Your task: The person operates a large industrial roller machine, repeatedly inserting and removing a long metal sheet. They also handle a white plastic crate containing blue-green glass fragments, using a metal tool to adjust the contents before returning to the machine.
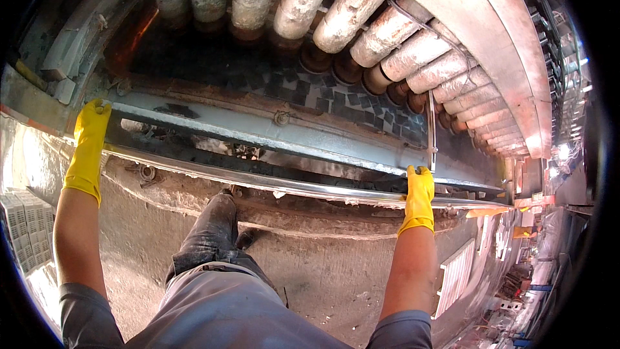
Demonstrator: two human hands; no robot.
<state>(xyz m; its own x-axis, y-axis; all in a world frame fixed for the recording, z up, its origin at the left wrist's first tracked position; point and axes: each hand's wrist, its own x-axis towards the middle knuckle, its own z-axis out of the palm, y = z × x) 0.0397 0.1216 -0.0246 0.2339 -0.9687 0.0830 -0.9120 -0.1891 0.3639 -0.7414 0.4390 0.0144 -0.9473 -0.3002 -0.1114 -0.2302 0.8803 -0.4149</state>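
I saw a slip as the main risk: the ledge (245,124) looked wet or dusty along its top, and smooth gloves could have skated off it under any load. With the hands set so far apart, one losing hold would, I judged, have thrown the weight to the other side. The dark slot (290,158) ran between the ledge and the chrome rail (278,183), wide enough in my view to trap fingers or swallow a small thing. White clumps (279,194) clung to the rail and might have broken away if rubbed. A leg (210,226) stood close to the rail, so anything falling on that side could have struck it. The orange glow (144,31) at the upper left made me wary of heat, since the forearms (81,239) were bare above the gloves.

The left hand (90,139) was curled at the left end of the ledge, its fingers bent over the front edge. The right hand (418,200) was curled too, well along towards the ledge's right end, just beside the foot of an upright rod (431,129). I could not tell whether either was clamped tight or only resting there. The ledge lay between the rail and the dark tiles (301,92), below the row of pale cylinders (252,0).
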